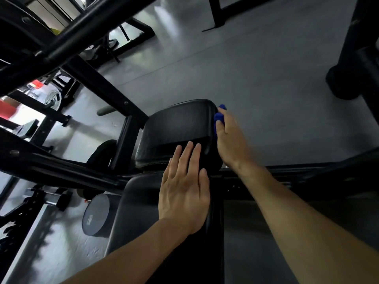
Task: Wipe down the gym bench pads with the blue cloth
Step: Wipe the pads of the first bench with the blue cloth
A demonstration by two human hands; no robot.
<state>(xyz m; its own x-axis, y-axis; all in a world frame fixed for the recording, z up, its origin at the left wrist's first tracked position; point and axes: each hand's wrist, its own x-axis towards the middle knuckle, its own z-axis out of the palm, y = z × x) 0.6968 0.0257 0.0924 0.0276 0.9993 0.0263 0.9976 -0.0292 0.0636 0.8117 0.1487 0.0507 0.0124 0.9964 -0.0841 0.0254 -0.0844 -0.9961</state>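
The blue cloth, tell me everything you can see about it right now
The blue cloth is bright royal blue and looks soft, bunched into a small wad. Most of it is hidden under the right hand, which grips it; only folds show by the thumb and past the fingertips. It sits pressed against the right side edge of the far pad, near that pad's top corner, above the grey floor. The left hand does not touch it. Its full size and shape cannot be told.

Far pad [176,128]: beyond near pad [141,210], end to end. Left hand [184,189]: flat across the two pads' junction. Right hand [229,138]: at far pad's right edge, cloth [217,119] between. Weight plate [96,214]: floor [256,64], left of near pad. Frame bars [82,33]: upper left.
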